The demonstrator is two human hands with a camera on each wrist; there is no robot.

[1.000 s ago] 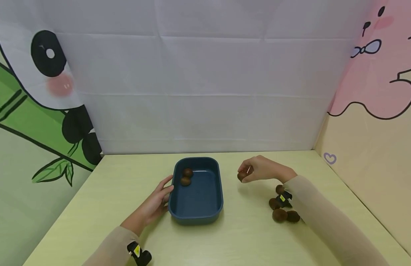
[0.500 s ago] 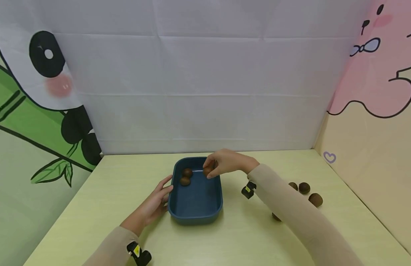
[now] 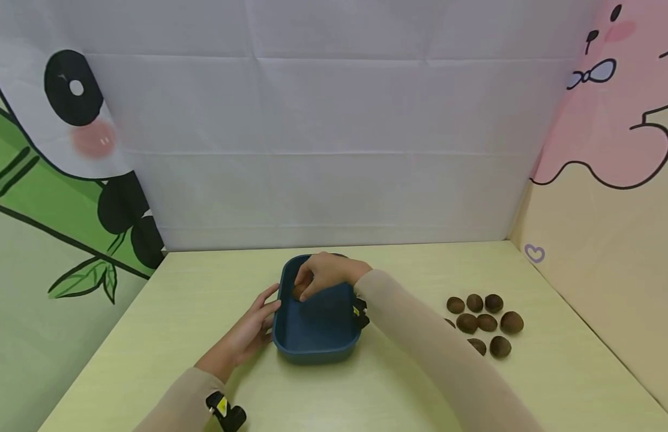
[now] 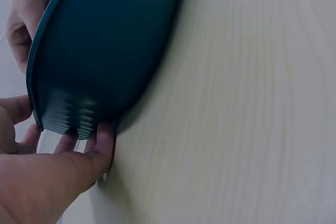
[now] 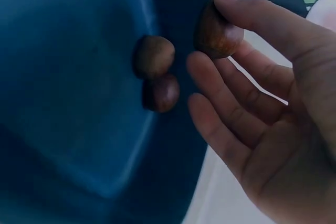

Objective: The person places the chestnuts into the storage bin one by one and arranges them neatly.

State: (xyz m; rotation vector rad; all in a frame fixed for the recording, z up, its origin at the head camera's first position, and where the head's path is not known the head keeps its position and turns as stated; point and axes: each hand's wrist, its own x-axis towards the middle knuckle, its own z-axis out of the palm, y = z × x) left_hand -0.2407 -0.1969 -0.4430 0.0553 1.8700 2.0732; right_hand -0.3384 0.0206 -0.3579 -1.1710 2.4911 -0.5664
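Observation:
A dark blue rectangular container [image 3: 317, 343] stands on the table. My left hand [image 3: 249, 336] lies along its left side, fingertips against the outer wall and the rim. Over the far left part of the container, my right hand [image 3: 327, 273] pinches a brown chestnut [image 5: 218, 34] between thumb and fingers. Beneath the hand, two chestnuts [image 5: 155, 57] lie side by side inside the container, as the right wrist view shows; in the head view the hand mostly hides them. The right hand's lower fingers are spread, away from the nut.
Several loose chestnuts [image 3: 467, 323] lie in a group on the pale wooden table [image 3: 409, 396] at the right, partly behind the right sleeve [image 3: 420, 336]. A white cloth [image 3: 334, 150] hangs behind the table. Printed cartoon panels flank both sides.
My right hand has carried the chestnut leftward from the table's right side to over the container. The loose chestnuts have come into view behind the sleeve. The left hand has stayed put.

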